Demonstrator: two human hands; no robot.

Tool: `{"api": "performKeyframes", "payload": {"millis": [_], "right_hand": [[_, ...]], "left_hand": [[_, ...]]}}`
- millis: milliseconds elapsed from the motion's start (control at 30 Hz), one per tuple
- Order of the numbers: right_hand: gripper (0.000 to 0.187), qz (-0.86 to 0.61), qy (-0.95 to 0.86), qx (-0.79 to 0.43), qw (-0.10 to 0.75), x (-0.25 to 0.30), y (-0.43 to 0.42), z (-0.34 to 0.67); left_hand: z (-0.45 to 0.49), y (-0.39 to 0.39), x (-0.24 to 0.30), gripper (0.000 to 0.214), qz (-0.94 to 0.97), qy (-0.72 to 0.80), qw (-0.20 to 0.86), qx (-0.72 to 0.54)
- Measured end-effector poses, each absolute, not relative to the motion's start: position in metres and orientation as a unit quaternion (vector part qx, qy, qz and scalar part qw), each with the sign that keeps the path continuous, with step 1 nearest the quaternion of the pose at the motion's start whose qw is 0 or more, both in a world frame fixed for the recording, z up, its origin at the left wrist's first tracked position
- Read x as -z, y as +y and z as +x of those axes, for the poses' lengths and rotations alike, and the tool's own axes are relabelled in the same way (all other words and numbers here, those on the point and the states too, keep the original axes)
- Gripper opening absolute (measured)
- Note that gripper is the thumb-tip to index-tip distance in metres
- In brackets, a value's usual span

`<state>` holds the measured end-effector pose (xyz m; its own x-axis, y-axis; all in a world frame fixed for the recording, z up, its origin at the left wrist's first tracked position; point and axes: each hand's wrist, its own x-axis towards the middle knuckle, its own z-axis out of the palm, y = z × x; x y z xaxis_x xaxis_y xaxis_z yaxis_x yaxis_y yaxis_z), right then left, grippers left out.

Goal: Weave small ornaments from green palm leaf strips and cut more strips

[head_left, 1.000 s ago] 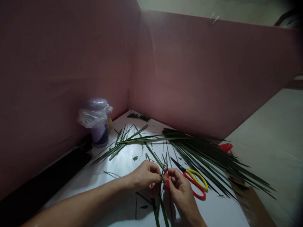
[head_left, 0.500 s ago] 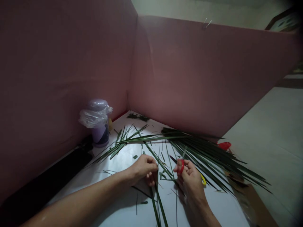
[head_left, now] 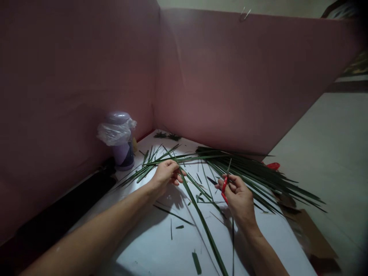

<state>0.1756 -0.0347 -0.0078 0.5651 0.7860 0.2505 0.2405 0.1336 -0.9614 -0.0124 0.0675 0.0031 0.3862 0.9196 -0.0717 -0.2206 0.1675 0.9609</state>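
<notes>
My left hand [head_left: 169, 174] is closed in a pinch on the upper end of a long green leaf strip [head_left: 201, 216], which slants down to the bottom edge. In my right hand [head_left: 240, 195] are red-handled scissors [head_left: 225, 188], their tip pointing up. A dark pointed blade [head_left: 212, 180] shows just left of the right fingers; whether it is held cannot be told. Below that hand hangs a thin dark strip [head_left: 233, 245]. Between the hands, loose leaf strips and small scraps lie on the white table [head_left: 155, 241], with one cut leaf piece [head_left: 196, 263] near the front.
A large pile of long green leaves [head_left: 250, 172] lies back right. More leaf strips [head_left: 146, 168] lie back left, beside a purple container [head_left: 123, 153] wrapped in clear plastic. Pink partitions [head_left: 215, 76] rise behind. A red object [head_left: 273, 166] and cardboard [head_left: 312, 234] are at the right.
My left hand has moved up and away, raising one leaf strip. The scissors have turned more upright in my right hand. A short leaf piece now shows near the front.
</notes>
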Motion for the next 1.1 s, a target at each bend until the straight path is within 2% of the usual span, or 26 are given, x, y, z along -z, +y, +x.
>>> {"api": "performKeyframes", "payload": {"millis": [200, 300, 533, 833, 1100], "right_hand": [[0.031, -0.634, -0.397, -0.151, 0.646, -0.001, -0.038, 0.182], [0.035, -0.595, -0.433, -0.225, 0.639, -0.004, -0.039, 0.175], [0.033, -0.548, -0.487, -0.393, 0.556, 0.008, -0.041, 0.15], [0.04, -0.549, -0.425, -0.45, 0.561, 0.012, -0.04, 0.141], [0.03, -0.538, -0.445, -0.442, 0.563, 0.027, -0.038, 0.14]], "left_hand": [[-0.016, 0.078, 0.0, 0.01, 0.471, 0.346, 0.671, -0.456], [-0.016, 0.079, 0.002, 0.01, 0.461, 0.335, 0.686, -0.453], [-0.013, 0.073, 0.006, 0.017, 0.465, 0.313, 0.718, -0.412], [-0.005, 0.06, 0.016, 0.018, 0.46, 0.291, 0.774, -0.323], [-0.001, 0.049, 0.012, 0.025, 0.47, 0.299, 0.754, -0.348]]}}
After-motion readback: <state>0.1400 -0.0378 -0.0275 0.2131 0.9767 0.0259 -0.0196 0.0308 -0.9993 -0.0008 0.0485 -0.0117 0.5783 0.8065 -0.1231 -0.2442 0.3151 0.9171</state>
